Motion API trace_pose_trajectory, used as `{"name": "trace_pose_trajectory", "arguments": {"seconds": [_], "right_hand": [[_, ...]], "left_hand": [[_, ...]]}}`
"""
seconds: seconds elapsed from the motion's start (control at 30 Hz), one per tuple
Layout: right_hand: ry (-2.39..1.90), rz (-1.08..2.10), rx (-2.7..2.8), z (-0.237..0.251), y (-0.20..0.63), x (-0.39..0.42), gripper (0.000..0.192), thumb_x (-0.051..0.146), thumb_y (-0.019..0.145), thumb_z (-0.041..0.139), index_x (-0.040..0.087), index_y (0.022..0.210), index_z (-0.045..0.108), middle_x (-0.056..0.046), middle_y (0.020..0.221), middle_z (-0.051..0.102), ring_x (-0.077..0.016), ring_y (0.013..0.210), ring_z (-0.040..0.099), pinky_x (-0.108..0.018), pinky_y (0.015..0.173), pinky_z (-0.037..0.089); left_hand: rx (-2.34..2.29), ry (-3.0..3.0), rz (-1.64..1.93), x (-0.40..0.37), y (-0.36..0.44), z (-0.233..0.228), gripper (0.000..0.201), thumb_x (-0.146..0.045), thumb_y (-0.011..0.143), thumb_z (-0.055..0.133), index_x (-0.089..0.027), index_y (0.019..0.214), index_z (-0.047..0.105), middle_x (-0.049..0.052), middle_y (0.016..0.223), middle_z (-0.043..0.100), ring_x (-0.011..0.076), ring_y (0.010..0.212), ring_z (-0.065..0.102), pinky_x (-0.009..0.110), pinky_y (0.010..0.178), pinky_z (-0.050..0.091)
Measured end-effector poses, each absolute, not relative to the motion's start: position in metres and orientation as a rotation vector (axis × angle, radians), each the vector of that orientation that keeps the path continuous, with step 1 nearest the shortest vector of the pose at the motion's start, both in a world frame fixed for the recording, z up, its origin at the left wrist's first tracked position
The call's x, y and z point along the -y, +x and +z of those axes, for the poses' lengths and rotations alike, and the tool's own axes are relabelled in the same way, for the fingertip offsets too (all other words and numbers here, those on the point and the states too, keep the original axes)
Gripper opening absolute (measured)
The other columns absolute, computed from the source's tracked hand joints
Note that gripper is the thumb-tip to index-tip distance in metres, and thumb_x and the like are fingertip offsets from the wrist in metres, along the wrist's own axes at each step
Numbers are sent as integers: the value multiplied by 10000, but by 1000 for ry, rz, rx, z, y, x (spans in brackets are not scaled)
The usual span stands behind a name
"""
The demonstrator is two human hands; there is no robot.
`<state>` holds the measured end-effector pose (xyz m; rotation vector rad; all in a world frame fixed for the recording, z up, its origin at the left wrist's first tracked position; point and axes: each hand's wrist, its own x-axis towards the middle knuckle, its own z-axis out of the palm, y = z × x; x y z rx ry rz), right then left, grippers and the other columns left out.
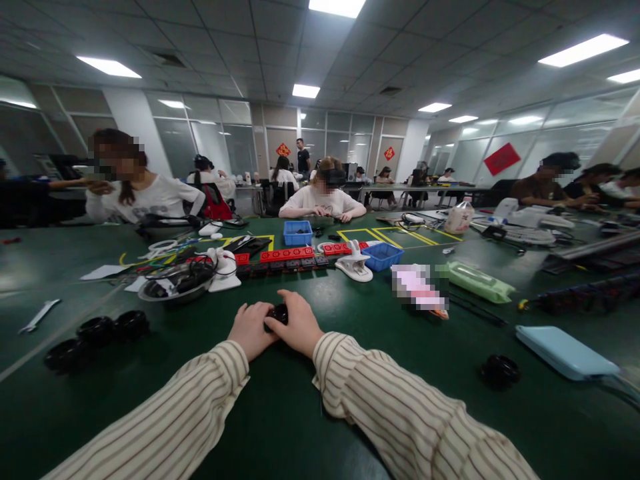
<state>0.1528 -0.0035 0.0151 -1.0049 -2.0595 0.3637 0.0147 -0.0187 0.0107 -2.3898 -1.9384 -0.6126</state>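
Black and glossy, a round part [281,312] is gripped between the half-curled fingers of the left hand [251,330] and right hand [301,325], at three o'clock from three glossy black rings [95,329] on the green table [200,350].

A glossy black part [281,313], rounded in outline, is held between the left hand [251,329] and the right hand [303,323]. Its sides are largely covered by fingers. Whether it is rested on the counter [285,417] or lifted cannot be told.
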Motion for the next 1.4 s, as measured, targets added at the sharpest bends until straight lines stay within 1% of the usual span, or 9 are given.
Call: {"name": "trace_pose_trajectory", "arguments": {"seconds": [0.13,0.3,0.47,0.57,0.73,0.83,1.07,1.23,1.4], "right_hand": [[-977,354,2059,13,152,3,485,294,688,566,155,1130,424,-85,1029,496,-199,979,459,-379,892,361],[-850,482,2057,12,152,3,524,161,678,508,157,1183,370,-61,1040,510,-159,971,479,-315,904,371],[-876,477,2055,13,153,3,588,225,682,537,163,1228,327,-77,1080,501,-185,1001,473,-361,920,354],[-932,417,2035,13,152,2,599,314,670,580,155,1205,362,-83,1050,499,-200,983,473,-378,907,364],[-925,466,2017,13,152,1,518,264,666,581,146,1143,416,-77,1037,503,-182,981,474,-341,896,385],[-852,521,2065,13,153,2,523,177,671,534,158,1172,386,-63,1055,513,-162,987,481,-321,914,374],[-913,450,2046,16,154,4,560,257,696,541,159,1213,350,-77,1065,512,-187,981,477,-363,902,368],[-958,397,2014,13,153,1,584,366,672,587,144,1176,391,-83,1013,509,-197,946,478,-373,877,382],[-929,436,2005,8,150,-1,509,283,662,591,151,1127,431,-76,1019,513,-188,956,478,-358,882,384]], "left_hand": [[1939,-2395,-566,19,17,11,251,-320,651,515,-179,857,538,68,918,573,249,934,513,472,959,255],[1845,-2588,-618,15,10,13,281,-353,649,520,-166,857,546,74,937,558,239,905,514,404,863,370],[1843,-2523,-679,16,10,10,446,-353,633,538,-174,1036,468,78,1053,530,254,1010,475,492,968,236],[1862,-2457,-691,18,12,9,440,-362,613,562,-178,1002,474,73,1026,538,255,1002,478,501,982,204],[1824,-2503,-674,16,10,12,294,-307,621,549,-163,875,515,66,891,560,235,874,514,397,849,375],[1820,-2571,-668,13,7,12,283,-325,630,545,-164,862,522,60,858,562,227,837,524,363,790,406],[1914,-2501,-700,13,6,6,478,-375,628,545,-185,1054,445,77,1064,533,258,1020,478,490,962,248],[1922,-2403,-673,18,12,7,497,-418,594,567,-188,1020,454,76,1037,539,262,1028,474,521,994,170],[1920,-2334,-640,21,16,11,367,-371,612,550,-171,917,517,74,955,570,254,958,505,502,985,199]]}}
